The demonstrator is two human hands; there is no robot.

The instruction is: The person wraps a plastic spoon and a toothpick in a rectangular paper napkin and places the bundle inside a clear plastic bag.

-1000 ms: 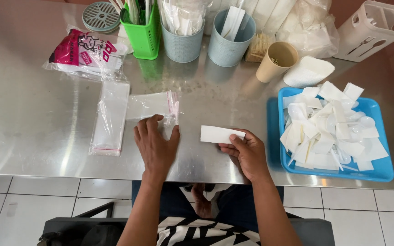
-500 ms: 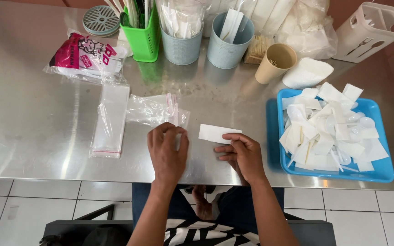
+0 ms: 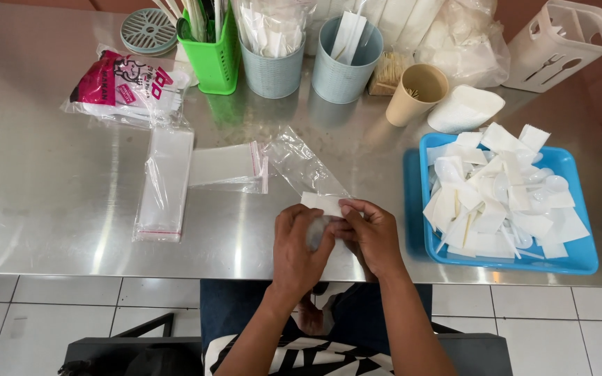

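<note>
Clear plastic bag (image 3: pixel 299 166) lies on the steel table (image 3: pixel 50 202), its mouth at the hands. The left hand (image 3: pixel 301 247) pinches the bag's opening; the right hand (image 3: pixel 371 233) pinches a folded white napkin (image 3: pixel 320 202) there, beside the blue tray (image 3: pixel 580 257).

Both forearms are reaching up from the lower edge, converging toward the middle. Left hand (image 3: pixel 299 244) is lying back-up, fingers curled inward, knuckles facing the camera. Right hand (image 3: pixel 371 233) is sitting just beside it, touching it, fingers bent, thumb and fingertips pinching together at the top. Wrists are staying straight, elbows out of view.
</note>
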